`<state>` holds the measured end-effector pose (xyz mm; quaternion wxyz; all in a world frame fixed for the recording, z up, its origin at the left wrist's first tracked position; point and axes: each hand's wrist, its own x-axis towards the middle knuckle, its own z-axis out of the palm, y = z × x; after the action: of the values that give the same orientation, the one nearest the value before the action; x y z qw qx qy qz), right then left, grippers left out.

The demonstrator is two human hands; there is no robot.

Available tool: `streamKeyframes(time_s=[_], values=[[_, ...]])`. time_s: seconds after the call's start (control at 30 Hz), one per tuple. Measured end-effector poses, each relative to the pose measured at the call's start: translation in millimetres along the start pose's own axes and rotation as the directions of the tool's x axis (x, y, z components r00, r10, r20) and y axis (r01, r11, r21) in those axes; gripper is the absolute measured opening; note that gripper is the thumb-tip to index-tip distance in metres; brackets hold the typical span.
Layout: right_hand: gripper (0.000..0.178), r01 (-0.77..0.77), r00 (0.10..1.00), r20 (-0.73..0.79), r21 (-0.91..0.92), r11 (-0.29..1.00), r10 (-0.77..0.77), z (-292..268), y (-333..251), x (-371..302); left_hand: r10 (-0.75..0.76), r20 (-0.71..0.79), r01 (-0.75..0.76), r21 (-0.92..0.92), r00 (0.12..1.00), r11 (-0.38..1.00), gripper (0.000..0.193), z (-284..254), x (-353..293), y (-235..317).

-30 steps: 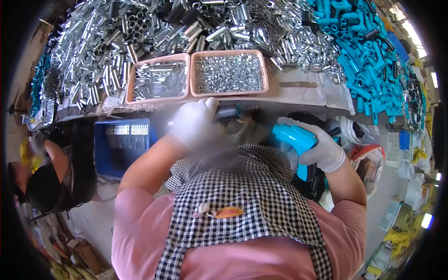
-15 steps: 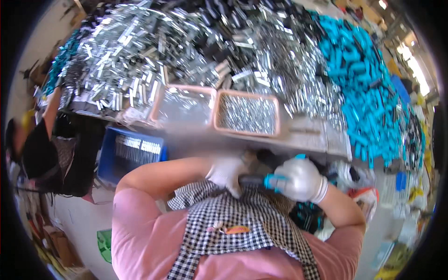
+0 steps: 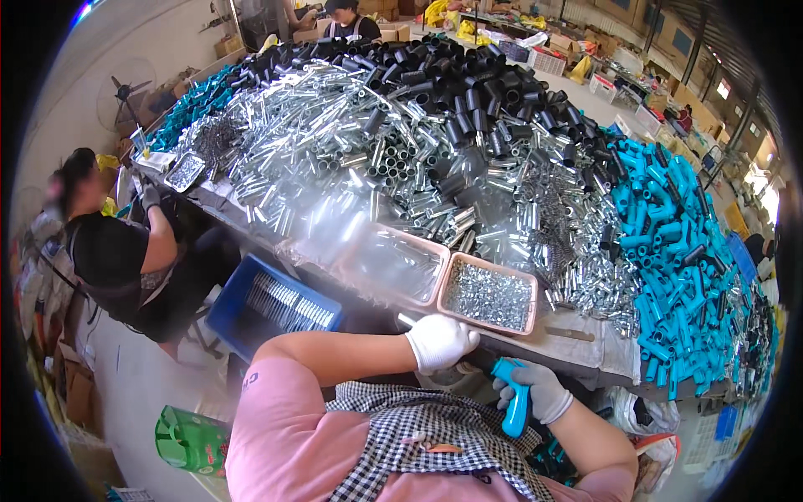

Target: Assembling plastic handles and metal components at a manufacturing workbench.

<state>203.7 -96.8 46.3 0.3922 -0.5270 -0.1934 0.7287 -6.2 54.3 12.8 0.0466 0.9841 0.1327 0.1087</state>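
Note:
My left hand [image 3: 443, 343], in a white glove, is closed at the table's front edge, just below the pink trays. A short silver tube end [image 3: 407, 320] sticks out beside its knuckles; the rest is hidden by the glove. My right hand [image 3: 545, 393], also gloved, is wrapped round a turquoise pistol-shaped plastic handle [image 3: 516, 403], which hangs tilted in front of the checked apron. One pink tray [image 3: 533, 311] holds many small metal parts, while the pink tray beside it [image 3: 442, 284] holds clear plastic bags or film.
Silver tubes [image 3: 293, 125], black sleeves [image 3: 468, 100] and turquoise handles [image 3: 669, 276] are heaped across the table. A blue crate [image 3: 322, 335] with metal rods stands at the left. A flat metal strip [image 3: 569, 334] lies near the front edge. Another person [image 3: 117, 243] works at far left.
My hands have moved apart; the left has shifted up and right to the table edge. The turquoise handle in my right hand has turned downward. The view has swung, showing more of the room.

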Motion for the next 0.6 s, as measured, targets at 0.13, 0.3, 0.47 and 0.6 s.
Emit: streamKeyframes(time_s=[0.13,0.3,0.47,0.6], values=[[0.050,0.178,0.984,-0.095,0.398,0.900,-0.153,37,-5,-14,0.031,-0.223,-0.007,0.108,0.974,0.994,0.017,-18,19,-26],[0.049,0.440,0.887,-0.018,-0.274,0.855,-0.462,23,-11,-28,0.026,-0.100,-0.018,0.080,0.995,0.997,0.025,-24,17,-11],[0.021,0.545,0.463,0.731,-0.681,-0.489,-0.501,-1,-20,-27,0.181,0.502,0.104,-0.488,0.846,0.867,0.035,-25,16,5],[0.038,0.638,0.410,0.833,-0.553,-0.536,-0.371,9,-16,-31,0.583,0.729,0.493,-0.679,0.359,0.544,0.018,-30,26,11]])
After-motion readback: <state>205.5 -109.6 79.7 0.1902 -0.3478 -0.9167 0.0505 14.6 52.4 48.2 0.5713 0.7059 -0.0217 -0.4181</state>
